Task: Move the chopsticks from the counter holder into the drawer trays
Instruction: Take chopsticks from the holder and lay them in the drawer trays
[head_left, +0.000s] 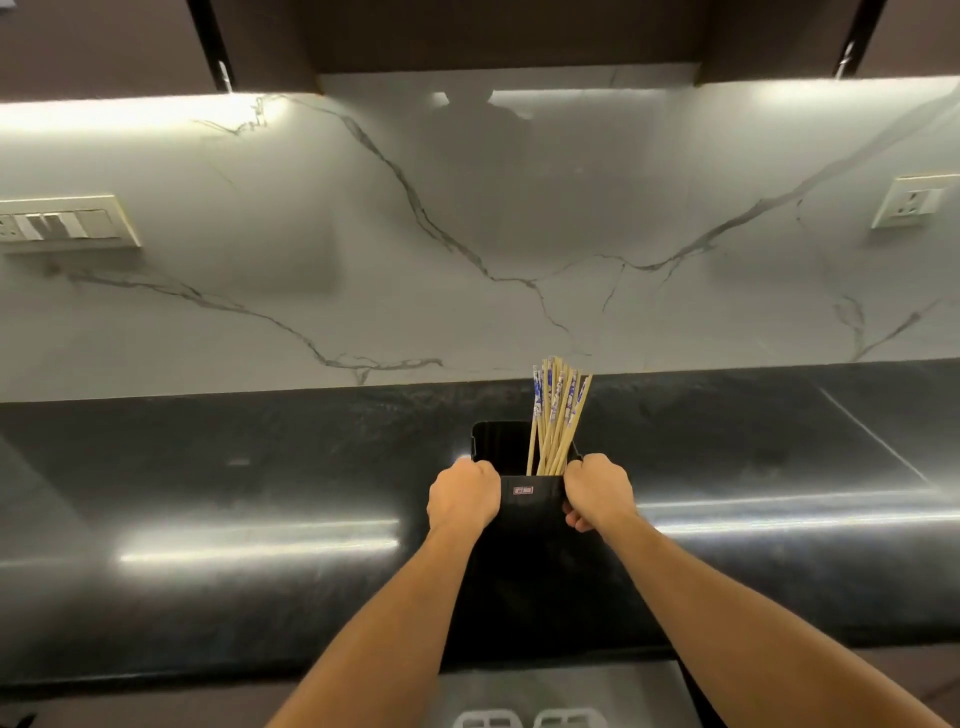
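At the far left of the frame a cream switch panel (62, 224) sits on the white marble backsplash (363, 249), whose grey veins run across the middle of the picture under a bright strip of light below the dark upper cabinets (493, 36). Beneath the wall, the black polished tabletop (208, 467) spans the whole width and shows long pale reflections on its left and right parts. Left of centre, the left hand (462, 499) is curled closed on the left rim of a black holder (530, 514), its fingers wrapped over the edge and its forearm reaching in from the bottom of the frame. The holder stands on the tabletop in the lower middle, with a small label on its near wall. A bundle of pale wooden chopsticks (556, 415) with blue-and-white patterned tops stands inside it, crowded into the right part of the opening and fanning upward toward the backsplash; the left part of the opening looks dark. Just right of centre, the right hand (597, 493) is closed on the holder's right rim, thumb low on the side wall. At the bottom edge, between the forearms, two white tray edges (530, 719) peek in. At the far right, a cream wall socket (914, 200) is mounted on the marble.
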